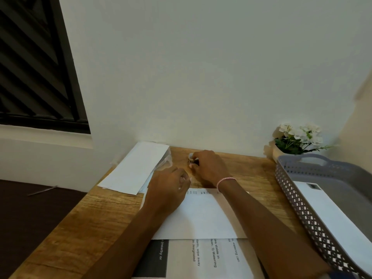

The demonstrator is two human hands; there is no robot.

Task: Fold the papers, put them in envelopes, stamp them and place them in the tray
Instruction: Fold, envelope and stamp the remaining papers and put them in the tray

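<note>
Right hand (208, 168) is reaching to 12 o'clock on the table (96, 218), fingers curling round a small object (191, 158) close to the wall. It's pale, roundish and partly hidden; probably the stamps, can't confirm. Left hand (168, 191) is sitting at the 10 o'clock corner of the envelope (201, 216) with fingers curled in. Can't tell if it's pinching anything or just pinning that corner.

The envelope is lying flat mid-desk, straight in front of the person, over a printed sheet (213, 256) that's sticking out at 6 o'clock. A strip of print is also showing at its 12 o'clock edge.

A spare envelope stack (134, 168) is lying at 10 o'clock, just beside the left hand. The tray (298, 206) is sitting at 3 o'clock, holding one finished envelope (332, 214) with a dark stamp (312, 186) at its far corner. Potted flowers (298, 137) are standing at 1 o'clock.

The step is looking like stamping; this envelope isn't showing a stamp yet.

Handling, as a judgement: the envelope is looking light, thin and bendy, and likely to slide on the smooth wood. So flat fingers should be holding it down while the stamp goes on. For the move to the tray, pinching a short end or long edge should be working best, keeping it level to avoid creasing. The stamp is tiny and near weightless, so it wants a fingertip pinch at its edge.
</note>
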